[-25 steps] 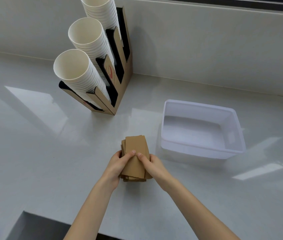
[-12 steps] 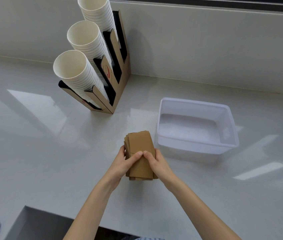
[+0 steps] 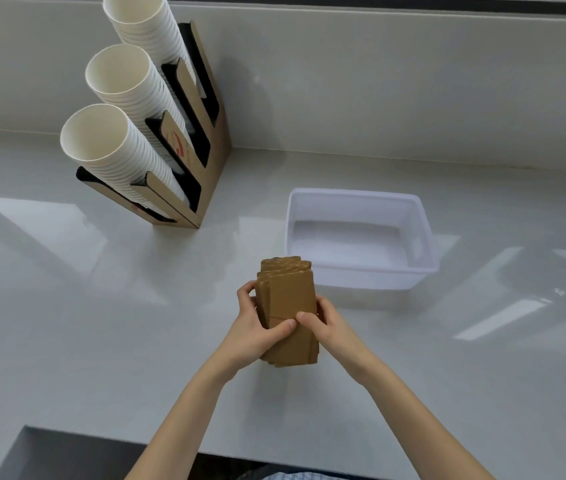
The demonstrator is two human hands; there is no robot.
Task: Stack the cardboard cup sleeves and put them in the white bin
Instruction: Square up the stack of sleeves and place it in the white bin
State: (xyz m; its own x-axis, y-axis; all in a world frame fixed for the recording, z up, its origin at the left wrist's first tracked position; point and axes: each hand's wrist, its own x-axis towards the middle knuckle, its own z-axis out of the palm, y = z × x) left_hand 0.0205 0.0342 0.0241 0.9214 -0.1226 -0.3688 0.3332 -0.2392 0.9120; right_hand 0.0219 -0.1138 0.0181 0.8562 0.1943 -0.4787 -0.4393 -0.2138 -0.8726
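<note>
A stack of brown cardboard cup sleeves (image 3: 286, 296) is held between both hands just above the counter, its far end tilted up. My left hand (image 3: 252, 329) grips the stack's left side, thumb across the top sleeve. My right hand (image 3: 326, 327) grips the right side, thumb also on top. The white bin (image 3: 427, 237) sits on the counter just beyond and to the right of the stack, with nothing inside it.
A cardboard cup dispenser (image 3: 205, 174) with three stacks of white paper cups (image 3: 111, 147) stands at the back left against the wall. The counter's front edge (image 3: 101, 441) runs just below my forearms.
The stack and both hands have shifted slightly toward the bin, and the stack's far end has tilted up. Both hands keep their grip.
</note>
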